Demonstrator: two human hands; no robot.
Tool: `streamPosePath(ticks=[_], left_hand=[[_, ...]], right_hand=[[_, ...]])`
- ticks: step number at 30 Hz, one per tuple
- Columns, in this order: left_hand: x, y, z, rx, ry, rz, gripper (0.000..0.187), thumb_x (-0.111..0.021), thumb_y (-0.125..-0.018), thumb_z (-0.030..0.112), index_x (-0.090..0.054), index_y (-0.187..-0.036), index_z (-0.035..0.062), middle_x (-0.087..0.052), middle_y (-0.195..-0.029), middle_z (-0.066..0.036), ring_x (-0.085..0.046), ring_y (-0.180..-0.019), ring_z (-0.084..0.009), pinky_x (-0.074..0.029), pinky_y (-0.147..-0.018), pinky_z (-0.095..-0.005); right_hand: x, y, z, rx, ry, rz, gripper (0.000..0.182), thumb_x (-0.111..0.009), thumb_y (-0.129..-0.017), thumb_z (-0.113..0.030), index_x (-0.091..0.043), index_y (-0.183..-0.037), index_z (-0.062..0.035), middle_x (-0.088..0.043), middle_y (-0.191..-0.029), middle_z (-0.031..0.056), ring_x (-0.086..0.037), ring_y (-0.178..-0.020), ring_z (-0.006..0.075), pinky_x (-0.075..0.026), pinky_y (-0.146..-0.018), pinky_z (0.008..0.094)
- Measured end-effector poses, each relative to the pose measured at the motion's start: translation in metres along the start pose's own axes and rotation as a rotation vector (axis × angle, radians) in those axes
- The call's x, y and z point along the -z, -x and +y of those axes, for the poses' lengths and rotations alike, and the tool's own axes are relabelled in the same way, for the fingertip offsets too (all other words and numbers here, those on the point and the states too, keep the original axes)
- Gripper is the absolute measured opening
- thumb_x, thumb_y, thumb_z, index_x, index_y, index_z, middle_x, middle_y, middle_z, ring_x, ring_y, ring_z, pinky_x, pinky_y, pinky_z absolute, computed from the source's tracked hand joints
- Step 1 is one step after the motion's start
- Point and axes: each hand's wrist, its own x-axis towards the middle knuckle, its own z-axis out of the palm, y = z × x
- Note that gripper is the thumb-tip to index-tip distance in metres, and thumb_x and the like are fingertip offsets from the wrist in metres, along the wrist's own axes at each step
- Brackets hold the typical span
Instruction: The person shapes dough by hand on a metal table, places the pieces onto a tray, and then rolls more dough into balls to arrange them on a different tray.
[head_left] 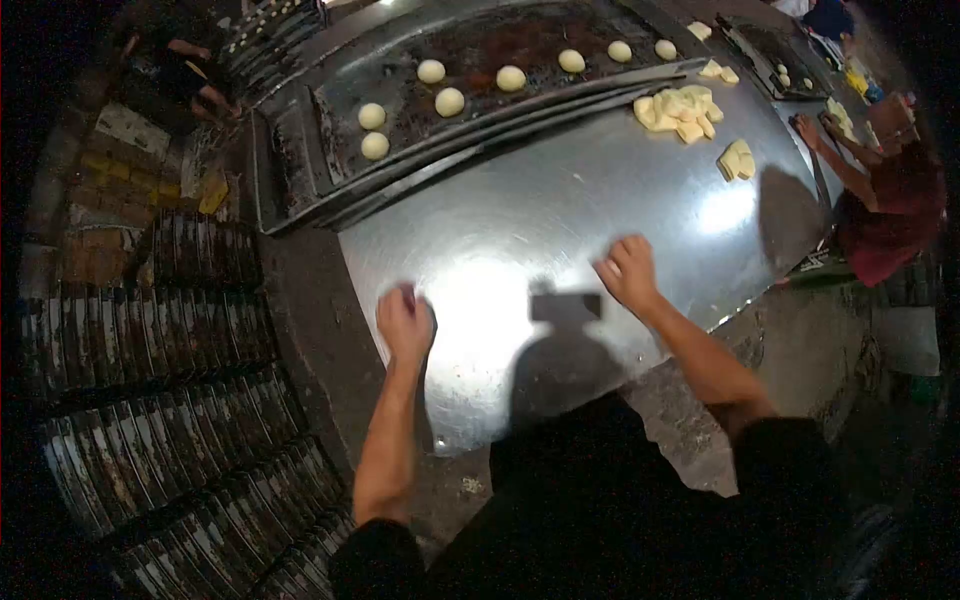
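My left hand (403,322) is curled closed over the left part of the metal table (520,210), slightly blurred. My right hand (630,272) is also curled, its thumb side toward the left, above the middle of the tabletop. Whatever either hand may hold is hidden by the fingers. Beyond my right hand lies a heap of cut dough pieces (680,108), with a smaller dough cluster (737,160) nearer. Several round dough balls (450,101) sit spaced apart on a dark tray (400,60) at the table's far side.
Stacks of dark trays (180,430) fill the left side. A co-worker in a red top (895,215) works at the right, near another tray (770,60) with dough balls. Another person (200,80) is partly visible at the far left.
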Motion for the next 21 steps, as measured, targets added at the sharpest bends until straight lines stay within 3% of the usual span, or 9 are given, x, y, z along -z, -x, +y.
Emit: streamPosePath(ticks=[3,5,7,13,15,17,19,20,21], left_hand=[[-0.030,0.006,0.051,0.009,0.179,0.041,0.019,-0.059,-0.082,0.007,-0.064,-0.100,0.0044,-0.062,-0.081,-0.016,-0.059,-0.077,-0.0366,-0.047,-0.070,-0.0443],[-0.001,0.027,0.054,-0.336,-0.032,-0.287,0.019,-0.059,-0.081,0.003,-0.065,-0.099,0.0041,-0.062,-0.081,-0.016,-0.058,-0.076,-0.0356,-0.046,-0.070,-0.0461],[0.021,0.038,0.021,-0.414,-0.070,-0.206,0.017,-0.059,-0.080,0.001,-0.065,-0.096,0.0035,-0.061,-0.078,-0.016,-0.057,-0.076,-0.0345,-0.045,-0.071,-0.0470],[-0.034,-0.023,0.022,0.414,0.465,0.170,0.024,-0.060,-0.081,0.005,-0.063,-0.105,0.0029,-0.067,-0.093,-0.014,-0.062,-0.093,-0.0303,-0.047,-0.086,-0.0415],[-0.037,0.016,0.049,0.213,0.394,-0.023,0.040,-0.062,-0.078,0.003,-0.058,-0.118,0.0031,-0.063,-0.111,-0.016,-0.057,-0.111,-0.0299,-0.044,-0.096,-0.0394],[-0.024,0.061,0.058,0.138,0.527,-0.149,0.056,-0.064,-0.077,0.002,-0.049,-0.131,0.0031,-0.055,-0.127,-0.018,-0.048,-0.122,-0.0332,-0.040,-0.103,-0.0399],[0.006,0.068,0.064,0.259,0.616,-0.227,0.063,-0.063,-0.078,0.002,-0.042,-0.138,0.0023,-0.051,-0.132,-0.020,-0.044,-0.125,-0.0367,-0.037,-0.106,-0.0415],[0.021,0.058,0.070,0.191,0.481,-0.223,0.063,-0.063,-0.079,0.003,-0.041,-0.138,0.0016,-0.050,-0.132,-0.021,-0.044,-0.125,-0.0374,-0.038,-0.105,-0.0416],[0.033,0.044,0.076,0.121,0.347,-0.213,0.062,-0.062,-0.080,0.004,-0.041,-0.138,0.0008,-0.049,-0.133,-0.022,-0.044,-0.125,-0.0381,-0.039,-0.104,-0.0417]], right_hand=[[-0.048,-0.019,-0.052,-0.133,-0.295,0.106,0.012,-0.066,-0.083,-0.016,-0.061,-0.086,-0.0058,-0.059,-0.091,0.0097,-0.055,-0.094,0.0311,-0.044,-0.083,0.0412],[-0.038,0.026,-0.049,-0.209,-0.608,-0.253,0.012,-0.067,-0.082,-0.013,-0.062,-0.089,-0.0052,-0.061,-0.096,0.0094,-0.056,-0.099,0.0318,-0.046,-0.088,0.0396],[0.015,0.038,-0.043,-0.003,-0.338,-0.282,0.011,-0.069,-0.078,-0.009,-0.063,-0.086,-0.0055,-0.063,-0.095,0.0093,-0.057,-0.096,0.0302,-0.046,-0.085,0.0393],[-0.038,-0.037,-0.035,-0.230,-0.268,0.108,0.017,-0.071,-0.080,-0.013,-0.065,-0.095,-0.0055,-0.064,-0.096,0.0121,-0.055,-0.105,0.0333,-0.045,-0.089,0.0412],[-0.075,0.003,-0.037,-0.089,-0.059,-0.067,0.030,-0.069,-0.083,-0.015,-0.060,-0.110,-0.0058,-0.062,-0.109,0.0152,-0.056,-0.110,0.0337,-0.044,-0.097,0.0398],[-0.042,0.036,-0.051,0.030,-1.051,-0.017,0.045,-0.070,-0.083,-0.016,-0.052,-0.123,-0.0069,-0.058,-0.121,0.0160,-0.057,-0.113,0.0319,-0.043,-0.102,0.0383],[-0.004,0.045,-0.039,-0.350,-0.840,-0.486,0.049,-0.073,-0.081,-0.016,-0.052,-0.125,-0.0093,-0.059,-0.121,0.0163,-0.058,-0.112,0.0292,-0.047,-0.097,0.0382],[0.020,0.007,-0.037,-0.021,-0.455,-0.567,0.051,-0.073,-0.081,-0.014,-0.051,-0.126,-0.0100,-0.061,-0.116,0.0181,-0.060,-0.109,0.0278,-0.049,-0.093,0.0386],[0.029,-0.027,-0.039,-0.111,-0.469,-0.609,0.050,-0.072,-0.081,-0.015,-0.051,-0.126,-0.0068,-0.062,-0.113,0.0195,-0.062,-0.105,0.0292,-0.050,-0.091,0.0385]])
